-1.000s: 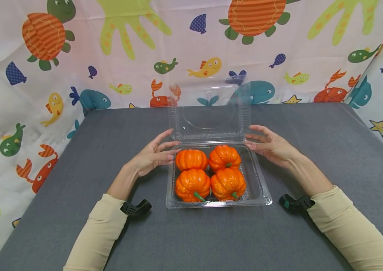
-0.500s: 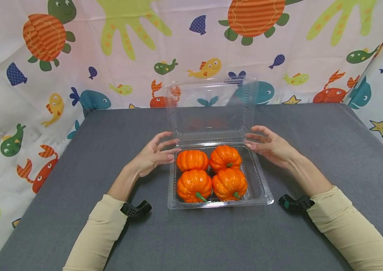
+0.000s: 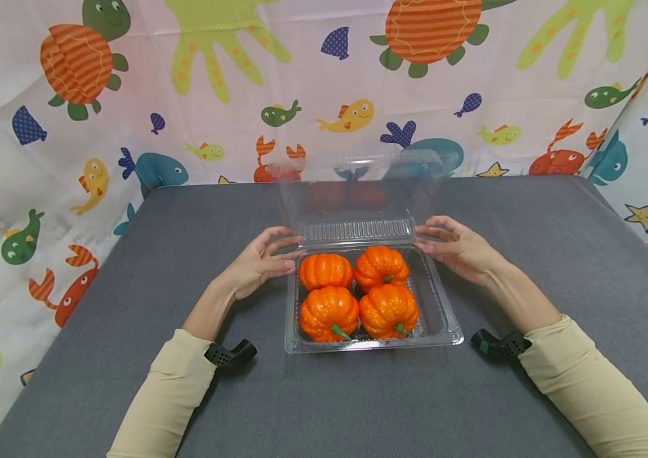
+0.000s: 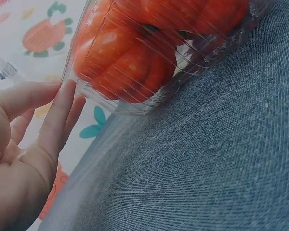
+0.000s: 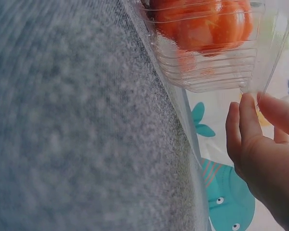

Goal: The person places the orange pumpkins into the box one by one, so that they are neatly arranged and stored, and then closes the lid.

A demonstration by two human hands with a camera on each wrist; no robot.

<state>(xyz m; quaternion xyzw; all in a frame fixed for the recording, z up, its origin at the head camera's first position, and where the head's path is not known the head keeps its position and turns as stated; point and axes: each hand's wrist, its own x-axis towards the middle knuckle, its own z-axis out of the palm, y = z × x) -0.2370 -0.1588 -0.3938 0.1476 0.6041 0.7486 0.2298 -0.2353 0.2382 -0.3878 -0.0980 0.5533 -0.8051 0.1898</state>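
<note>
A clear plastic clamshell container (image 3: 373, 344) sits on the table with its hinged lid (image 3: 358, 229) tilted back, away from the person. Several small orange pumpkins (image 3: 389, 312) with green stems fill the left and middle of its base. My left hand (image 3: 258, 262) pinches the rim at the far left corner, thumb and fingertips meeting there in the left wrist view. At the far right corner, my right hand (image 3: 458, 250) pinches the rim the same way. The ribbed side wall (image 5: 207, 72) shows in the right wrist view, below the pinched edge.
A grey cloth covers the table (image 3: 358, 407). Behind it and along the sides hangs a white curtain (image 3: 324, 83) printed with sea animals. Each wrist wears a black strap, such as the left one (image 3: 231, 352).
The lid has tipped farther back, its top edge now lower in the head view. The container shifted slightly right at first. Both hands stay nearly in place at the far corners.
</note>
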